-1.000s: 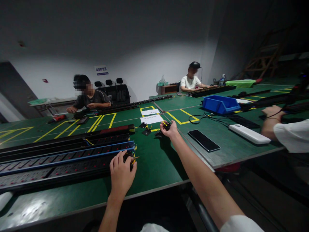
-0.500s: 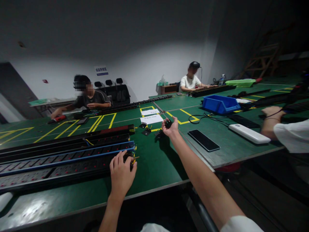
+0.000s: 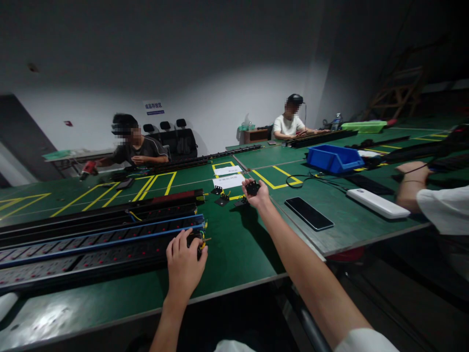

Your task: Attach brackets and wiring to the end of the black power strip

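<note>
Our left hand (image 3: 185,264) lies palm down over the right end of the nearest power strip (image 3: 91,252), fingers curled around the end where yellow wires stick out. The hold looks meant to steady the long strip against the near edge of the green table (image 3: 238,249). Our right hand (image 3: 258,194) is stretched far out, pinching a small black bracket (image 3: 252,187) between thumb and fingertips, lifted just clear of the table. Two more brackets (image 3: 221,198) sit to its left, beside the white paper sheets (image 3: 230,181), probably laid there within one arm's reach. To the right lie a phone (image 3: 309,213), a white bar (image 3: 378,203) and, farther off, a blue bin (image 3: 334,158). A co-worker's forearm (image 3: 408,183) rests at the far right.
</note>
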The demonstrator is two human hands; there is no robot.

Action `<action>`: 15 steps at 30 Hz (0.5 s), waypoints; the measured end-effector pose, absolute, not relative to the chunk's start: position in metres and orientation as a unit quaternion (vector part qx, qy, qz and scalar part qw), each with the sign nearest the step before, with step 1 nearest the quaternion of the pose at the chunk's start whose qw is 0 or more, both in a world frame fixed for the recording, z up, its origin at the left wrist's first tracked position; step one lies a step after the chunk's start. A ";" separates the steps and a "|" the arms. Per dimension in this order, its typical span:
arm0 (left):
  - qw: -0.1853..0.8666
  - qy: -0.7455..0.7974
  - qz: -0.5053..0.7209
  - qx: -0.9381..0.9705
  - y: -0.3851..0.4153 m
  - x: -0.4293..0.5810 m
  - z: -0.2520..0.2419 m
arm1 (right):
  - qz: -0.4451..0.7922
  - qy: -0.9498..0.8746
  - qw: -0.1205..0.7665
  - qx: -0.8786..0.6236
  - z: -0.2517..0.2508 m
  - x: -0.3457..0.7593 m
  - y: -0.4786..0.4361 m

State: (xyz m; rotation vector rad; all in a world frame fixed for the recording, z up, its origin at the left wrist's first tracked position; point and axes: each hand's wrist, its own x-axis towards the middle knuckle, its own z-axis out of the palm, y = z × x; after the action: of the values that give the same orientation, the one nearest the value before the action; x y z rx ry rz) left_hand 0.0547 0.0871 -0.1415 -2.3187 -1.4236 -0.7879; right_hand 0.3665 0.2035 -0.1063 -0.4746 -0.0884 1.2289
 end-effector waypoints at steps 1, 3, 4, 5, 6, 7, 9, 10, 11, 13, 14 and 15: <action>0.155 -0.497 -0.275 -0.809 0.087 0.055 -0.142 | 0.572 -0.036 0.788 -0.224 -0.107 0.367 0.204; 0.156 -0.497 -0.274 -0.809 0.087 0.054 -0.142 | 0.570 -0.026 0.789 -0.227 -0.109 0.367 0.206; 0.156 -0.496 -0.274 -0.809 0.087 0.054 -0.142 | 0.567 -0.024 0.791 -0.227 -0.109 0.367 0.207; 0.156 -0.496 -0.274 -0.809 0.087 0.054 -0.142 | 0.564 -0.024 0.794 -0.226 -0.110 0.367 0.207; 0.156 -0.496 -0.274 -0.809 0.087 0.054 -0.142 | 0.560 -0.025 0.797 -0.226 -0.110 0.367 0.207; 0.156 -0.495 -0.275 -0.809 0.087 0.054 -0.142 | 0.557 -0.026 0.799 -0.225 -0.110 0.368 0.207; 0.157 -0.494 -0.276 -0.809 0.087 0.054 -0.142 | 0.556 -0.023 0.801 -0.220 -0.109 0.369 0.206; 0.159 -0.493 -0.277 -0.809 0.087 0.054 -0.142 | 0.559 -0.018 0.801 -0.215 -0.109 0.369 0.206; 0.161 -0.493 -0.276 -0.809 0.087 0.054 -0.142 | 0.563 -0.013 0.799 -0.212 -0.109 0.370 0.205; 0.163 -0.494 -0.275 -0.809 0.087 0.054 -0.141 | 0.568 -0.009 0.794 -0.215 -0.109 0.370 0.204; 0.163 -0.494 -0.274 -0.809 0.087 0.054 -0.141 | 0.570 -0.012 0.792 -0.220 -0.108 0.370 0.204; 0.162 -0.495 -0.272 -0.809 0.087 0.054 -0.141 | 0.570 -0.014 0.790 -0.225 -0.108 0.370 0.203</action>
State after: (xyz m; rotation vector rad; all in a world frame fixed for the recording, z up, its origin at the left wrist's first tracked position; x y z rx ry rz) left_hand 0.0544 0.0870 -0.1414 -2.3079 -1.4126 -0.7775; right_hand 0.3695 0.2032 -0.1081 -0.4845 -0.0311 1.2273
